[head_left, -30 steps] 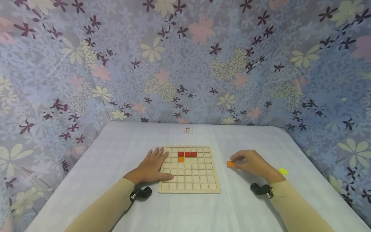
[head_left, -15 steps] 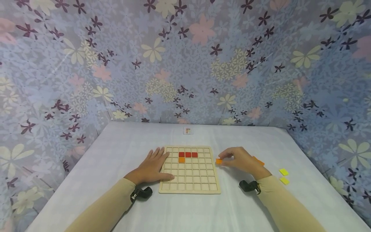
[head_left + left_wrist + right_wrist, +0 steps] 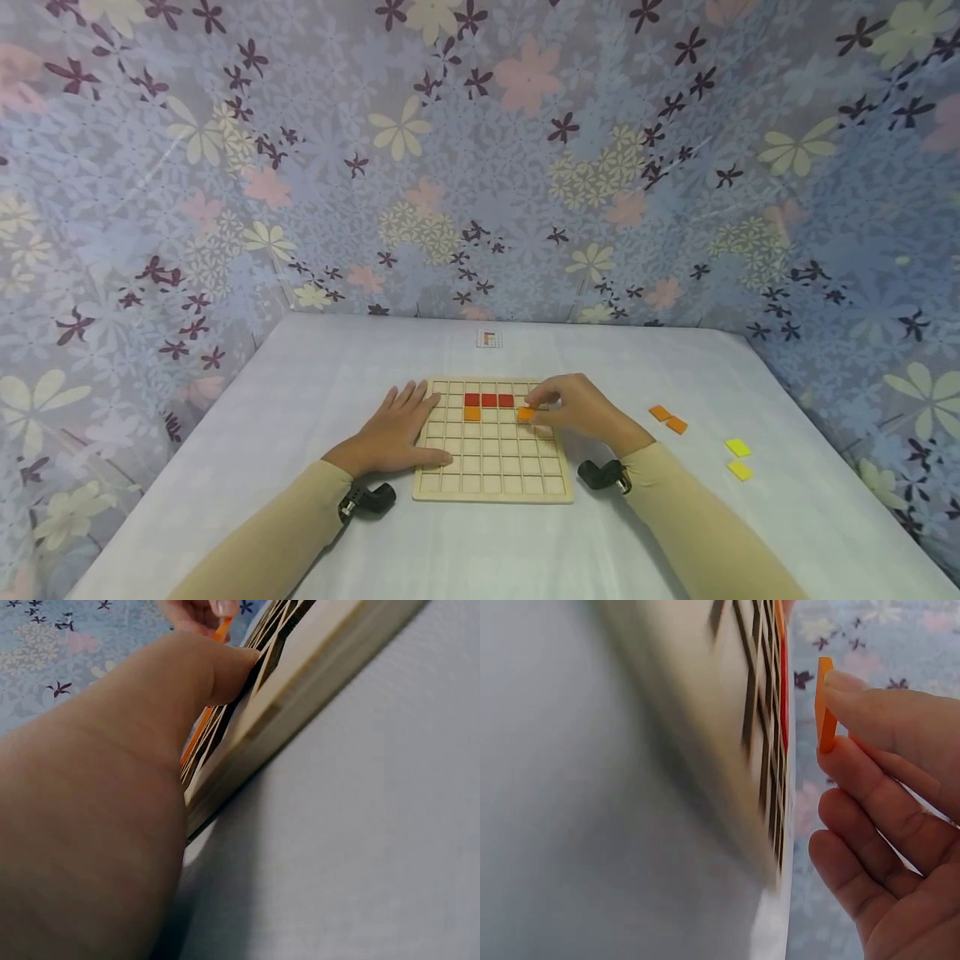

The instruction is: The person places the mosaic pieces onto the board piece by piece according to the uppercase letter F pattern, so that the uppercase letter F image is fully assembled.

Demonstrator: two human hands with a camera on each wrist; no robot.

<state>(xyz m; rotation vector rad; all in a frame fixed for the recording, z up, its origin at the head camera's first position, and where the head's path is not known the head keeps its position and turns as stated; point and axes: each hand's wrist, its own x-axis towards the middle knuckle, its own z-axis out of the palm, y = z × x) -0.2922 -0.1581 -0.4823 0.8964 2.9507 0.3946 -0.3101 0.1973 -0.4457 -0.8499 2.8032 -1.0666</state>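
A wooden grid board [image 3: 491, 461] lies flat on the white-covered table. My left hand [image 3: 390, 431] rests with spread fingers on the board's left edge. Between thumb and fingers my right hand [image 3: 581, 410] pinches an orange square tile [image 3: 825, 705], held over the right side of the board. The right wrist view shows this tile on edge, apart from the grid. Three red tiles [image 3: 489, 400] sit in a row in the board's upper cells. Below the leftmost red one is another orange tile [image 3: 472, 414] in its cell.
Right of the board lie two loose orange tiles [image 3: 677, 425] and two yellow tiles [image 3: 738, 448]. A small printed card [image 3: 489, 338] with a coloured grid lies behind the board. Floral cloth [image 3: 480, 167] hangs behind the table.
My right hand has moved left with the pinched orange tile, from the table at the right to over the board. The loose orange tiles have come into view. My left hand stays put.
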